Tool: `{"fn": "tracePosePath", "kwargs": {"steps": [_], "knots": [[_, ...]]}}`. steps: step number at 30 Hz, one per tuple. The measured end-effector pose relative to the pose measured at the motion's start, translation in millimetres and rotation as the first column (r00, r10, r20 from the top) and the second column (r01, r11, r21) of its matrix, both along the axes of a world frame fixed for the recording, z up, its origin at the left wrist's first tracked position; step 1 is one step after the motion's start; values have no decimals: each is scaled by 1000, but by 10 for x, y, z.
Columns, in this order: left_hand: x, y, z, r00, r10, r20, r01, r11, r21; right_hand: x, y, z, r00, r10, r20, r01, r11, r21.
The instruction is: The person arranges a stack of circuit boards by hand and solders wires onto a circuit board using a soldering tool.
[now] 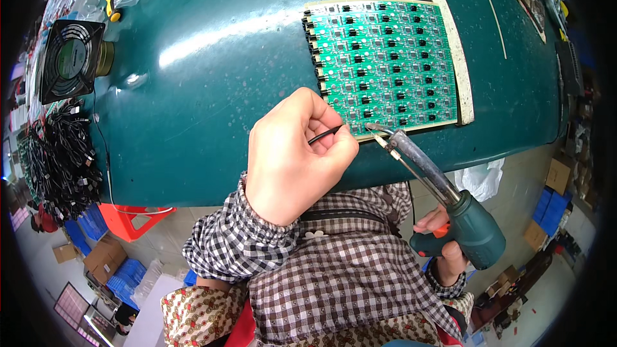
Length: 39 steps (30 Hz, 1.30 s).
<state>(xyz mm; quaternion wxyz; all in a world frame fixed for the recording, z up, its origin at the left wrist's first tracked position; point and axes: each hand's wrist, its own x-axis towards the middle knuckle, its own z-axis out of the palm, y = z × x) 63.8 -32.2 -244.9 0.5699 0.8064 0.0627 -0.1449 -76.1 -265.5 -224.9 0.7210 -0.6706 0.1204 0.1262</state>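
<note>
Black fan (71, 61) far from hands (292, 148) (454, 254) (left tight on wire (324, 135), right round soldering gun (479, 228))

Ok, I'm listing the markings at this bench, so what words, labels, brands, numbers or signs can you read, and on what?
No text can be read for certain.
Board: any print among its small parts is too small to read.
Fan: any marking at its hub is too blurred to read.
Soldering gun: no legible text on its green body.
</note>
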Motion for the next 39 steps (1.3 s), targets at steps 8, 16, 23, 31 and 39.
{"fn": "tracePosePath", "kwargs": {"steps": [8,16,23,31,39], "knots": [[-11,6,-9,1000,18,0,-18,1000,-16,-20,8,-3,999,-2,38,2,1000,-7],[5,10,-12,999,7,-33,-8,999,-35,20,51,16,999,-37,30,38,999,-17],[12,21,-4,1000,3,-23,-4,999,-50,31,69,-8,993,-117,26,115,991,66],[-1,16,-9,1000,14,-19,-15,999,-38,43,86,25,989,-145,1,145,985,97],[0,20,-12,1000,12,-8,-12,999,-47,69,129,95,979,-197,-49,201,975,93]]}}
